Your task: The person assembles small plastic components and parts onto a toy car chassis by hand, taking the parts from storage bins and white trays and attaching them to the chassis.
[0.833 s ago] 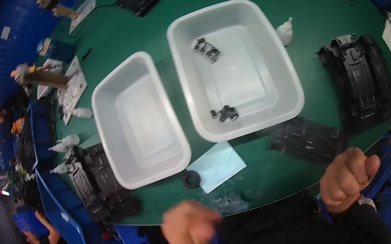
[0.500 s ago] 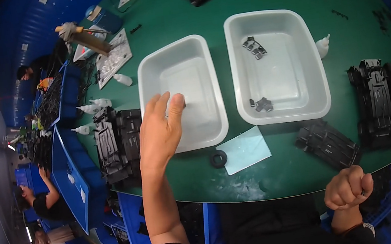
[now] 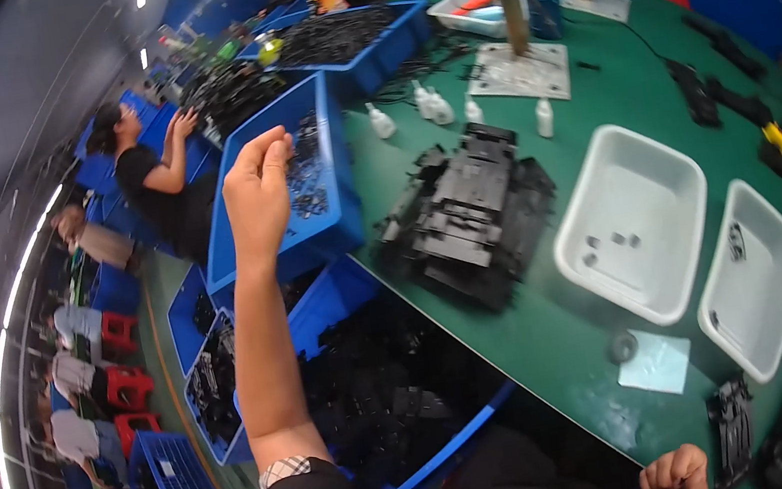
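The left hand [image 3: 258,188], fingers pinched together though on what I cannot tell, hovered over the blue plastic bin of small black parts [image 3: 299,172] at ten o'clock. The right hand [image 3: 677,477] rested fisted at five o'clock. Judging so, picking was underway; carrying to the white rectangular plastic tray [image 3: 632,220] needs a steady pinch.

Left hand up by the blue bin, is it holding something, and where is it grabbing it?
Cannot be told. The left hand hangs over the blue bin of small black parts, fingertips pinched together, but anything between them is too small to see.
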Action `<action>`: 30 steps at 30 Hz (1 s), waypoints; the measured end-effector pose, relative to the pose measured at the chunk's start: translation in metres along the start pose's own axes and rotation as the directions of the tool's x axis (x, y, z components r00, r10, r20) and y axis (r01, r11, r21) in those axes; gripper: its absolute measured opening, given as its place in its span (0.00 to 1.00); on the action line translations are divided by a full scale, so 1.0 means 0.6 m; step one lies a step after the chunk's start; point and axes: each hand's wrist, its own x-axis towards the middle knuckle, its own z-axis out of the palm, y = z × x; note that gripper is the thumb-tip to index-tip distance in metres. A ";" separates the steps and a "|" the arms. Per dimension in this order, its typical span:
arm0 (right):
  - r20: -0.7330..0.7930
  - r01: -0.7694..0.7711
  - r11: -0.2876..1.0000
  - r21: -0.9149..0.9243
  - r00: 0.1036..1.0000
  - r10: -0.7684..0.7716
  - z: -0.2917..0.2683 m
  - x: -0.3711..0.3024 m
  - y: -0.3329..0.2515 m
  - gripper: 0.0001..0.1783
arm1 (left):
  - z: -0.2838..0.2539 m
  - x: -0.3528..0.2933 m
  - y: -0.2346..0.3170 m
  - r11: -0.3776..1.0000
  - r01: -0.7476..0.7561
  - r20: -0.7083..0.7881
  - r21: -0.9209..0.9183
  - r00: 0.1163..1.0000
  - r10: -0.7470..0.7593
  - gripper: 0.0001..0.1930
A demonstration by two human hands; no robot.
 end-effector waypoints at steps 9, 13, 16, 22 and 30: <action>0.021 0.050 0.122 -0.991 0.974 -0.226 -0.004 0.028 0.070 0.23 | -0.100 0.070 -0.309 0.682 0.160 0.244 0.714 0.856 -0.456 0.17; 0.065 0.078 0.027 -0.997 0.946 -0.318 -0.014 0.030 0.088 0.23 | -0.051 0.098 -0.360 0.639 0.092 0.381 0.763 0.736 -0.560 0.21; 0.037 0.026 -0.034 -0.999 0.930 -0.365 -0.015 0.032 0.095 0.24 | -0.019 0.108 -0.385 0.612 0.061 0.441 0.789 0.638 -0.631 0.20; 0.033 0.001 -0.089 -0.996 0.935 -0.353 -0.028 0.020 0.099 0.24 | -0.001 0.109 -0.387 0.594 -0.079 0.456 0.801 0.723 -0.519 0.13; 0.025 -0.013 -0.107 -0.994 0.940 -0.341 -0.035 0.013 0.094 0.21 | -0.056 0.139 -0.364 0.837 0.374 0.377 0.399 0.765 -0.521 0.11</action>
